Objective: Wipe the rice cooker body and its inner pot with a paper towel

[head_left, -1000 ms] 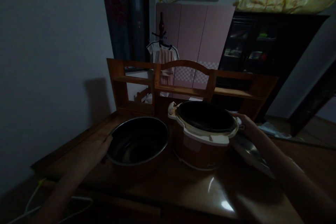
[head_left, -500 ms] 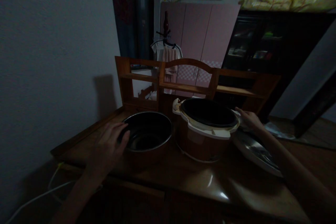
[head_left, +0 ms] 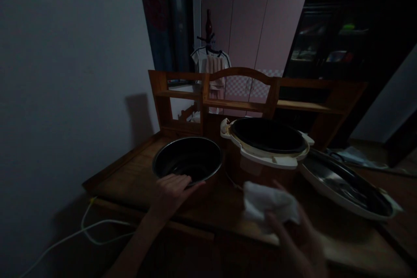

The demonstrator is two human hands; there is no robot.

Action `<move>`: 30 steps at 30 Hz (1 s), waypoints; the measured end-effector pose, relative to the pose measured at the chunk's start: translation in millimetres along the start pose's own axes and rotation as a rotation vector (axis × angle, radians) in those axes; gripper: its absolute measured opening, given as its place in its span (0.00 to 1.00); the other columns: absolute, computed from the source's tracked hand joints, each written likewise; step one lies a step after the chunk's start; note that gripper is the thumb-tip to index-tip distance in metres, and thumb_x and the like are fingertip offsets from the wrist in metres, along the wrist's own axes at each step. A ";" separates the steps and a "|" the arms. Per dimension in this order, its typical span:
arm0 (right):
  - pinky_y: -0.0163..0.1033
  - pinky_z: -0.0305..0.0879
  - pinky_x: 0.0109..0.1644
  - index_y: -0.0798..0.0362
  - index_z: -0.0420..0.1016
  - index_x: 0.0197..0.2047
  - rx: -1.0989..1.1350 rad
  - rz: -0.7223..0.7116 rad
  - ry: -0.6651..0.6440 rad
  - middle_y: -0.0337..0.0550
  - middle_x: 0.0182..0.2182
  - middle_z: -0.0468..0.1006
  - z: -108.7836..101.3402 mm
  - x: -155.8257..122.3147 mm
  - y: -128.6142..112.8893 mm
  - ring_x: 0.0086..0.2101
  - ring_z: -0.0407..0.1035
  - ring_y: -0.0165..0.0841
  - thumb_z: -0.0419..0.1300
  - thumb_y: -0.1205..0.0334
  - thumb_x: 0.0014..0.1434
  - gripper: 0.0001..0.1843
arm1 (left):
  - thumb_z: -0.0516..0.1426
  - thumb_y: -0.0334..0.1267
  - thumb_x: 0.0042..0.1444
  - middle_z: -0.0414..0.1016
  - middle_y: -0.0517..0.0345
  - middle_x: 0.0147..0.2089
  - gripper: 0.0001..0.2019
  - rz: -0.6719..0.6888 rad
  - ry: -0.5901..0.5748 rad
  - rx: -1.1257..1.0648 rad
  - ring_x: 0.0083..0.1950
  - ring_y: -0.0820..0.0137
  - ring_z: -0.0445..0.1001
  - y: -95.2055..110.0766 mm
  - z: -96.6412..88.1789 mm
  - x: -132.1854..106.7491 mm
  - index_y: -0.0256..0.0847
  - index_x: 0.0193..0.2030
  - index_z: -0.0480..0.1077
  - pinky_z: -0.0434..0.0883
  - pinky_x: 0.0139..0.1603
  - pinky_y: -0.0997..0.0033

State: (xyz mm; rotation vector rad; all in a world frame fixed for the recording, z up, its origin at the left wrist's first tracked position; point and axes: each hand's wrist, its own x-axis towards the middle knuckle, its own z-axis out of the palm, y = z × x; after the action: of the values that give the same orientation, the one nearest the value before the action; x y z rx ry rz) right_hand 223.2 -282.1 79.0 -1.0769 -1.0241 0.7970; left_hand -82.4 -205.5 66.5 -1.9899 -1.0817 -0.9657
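A dark metal inner pot point(head_left: 188, 161) stands on the wooden table point(head_left: 224, 213). My left hand point(head_left: 172, 192) rests on its near rim, fingers curled over the edge. Right of the pot sits a brown rice cooker point(head_left: 265, 150) with a cream rim, standing open. Its lid point(head_left: 345, 184) lies tilted to the right of it. In front of the cooker, my right hand point(head_left: 293, 230) is closed on a crumpled white cloth point(head_left: 269, 202), held just above the table. The room is dim and the right hand is blurred.
A wooden shelf rack point(head_left: 241, 100) stands behind the pots. A white cable point(head_left: 81, 234) hangs off the table's left side by the wall. Farther back are a pink wardrobe point(head_left: 254, 39) and a dark cabinet point(head_left: 342, 52).
My right hand left the far side of the cooker and came to the front, now with a white cloth in it. My left hand slid from the pot's left side to its near rim.
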 end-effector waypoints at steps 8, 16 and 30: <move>0.48 0.80 0.50 0.54 0.87 0.48 0.354 0.378 -0.275 0.52 0.42 0.88 89.6 -28.0 51.9 0.44 0.83 0.49 0.69 0.40 0.60 0.26 | 0.69 0.43 0.59 0.74 0.64 0.23 0.15 -0.319 0.184 -0.038 0.23 0.76 0.70 -5.8 -33.9 -13.8 0.39 0.27 0.73 0.63 0.29 0.71; 0.51 0.78 0.55 0.49 0.86 0.51 0.171 0.028 -0.004 0.49 0.45 0.87 96.1 -7.0 46.7 0.51 0.80 0.49 0.63 0.44 0.66 0.22 | 0.69 0.47 0.58 0.75 0.63 0.24 0.15 -0.555 0.317 0.044 0.24 0.73 0.71 4.3 -29.4 -29.0 0.41 0.28 0.74 0.64 0.30 0.71; 0.63 0.40 0.79 0.49 0.40 0.81 -0.312 -0.897 -0.609 0.43 0.80 0.44 167.8 10.9 44.9 0.78 0.37 0.45 0.43 0.67 0.70 0.39 | 0.67 0.40 0.60 0.67 0.63 0.26 0.14 -0.730 0.508 0.075 0.31 0.69 0.65 45.3 -34.2 -38.6 0.42 0.28 0.70 0.65 0.44 0.61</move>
State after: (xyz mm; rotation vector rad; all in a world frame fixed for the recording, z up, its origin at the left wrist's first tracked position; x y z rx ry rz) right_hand 67.6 -206.2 61.4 -0.4976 -1.9979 0.2073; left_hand -67.3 -267.9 42.3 -1.1639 -1.5250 -1.6549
